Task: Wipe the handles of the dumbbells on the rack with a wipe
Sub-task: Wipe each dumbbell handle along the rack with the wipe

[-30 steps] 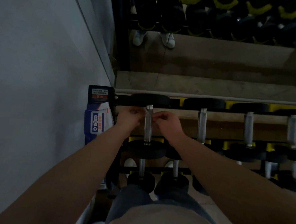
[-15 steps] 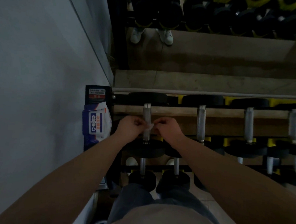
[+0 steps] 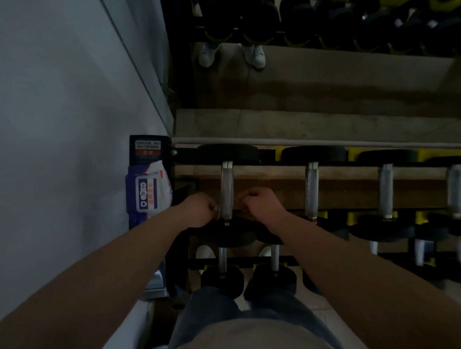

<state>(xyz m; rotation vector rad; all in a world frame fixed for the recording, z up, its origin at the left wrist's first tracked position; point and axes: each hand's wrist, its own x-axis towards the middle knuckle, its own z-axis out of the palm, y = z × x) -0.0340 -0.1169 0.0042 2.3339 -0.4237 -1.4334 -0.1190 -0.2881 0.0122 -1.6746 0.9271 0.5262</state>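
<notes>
On the rack's (image 3: 187,156) top tier, far-left slot, lies the dumbbell (image 3: 228,153) I'm working; a wipe pack (image 3: 148,191) leans at the rack's left end. My hands have slid down its handle (image 3: 227,187) to the near end, left hand (image 3: 198,210) and right hand (image 3: 262,205) curled either side. The wipe has dropped from sight, so I cannot tell what they grip. I judge this handle nearly done.

Grey wall (image 3: 53,111) at left; white shoes (image 3: 207,54) (dimly lit) beyond a tan ledge (image 3: 320,128).
</notes>
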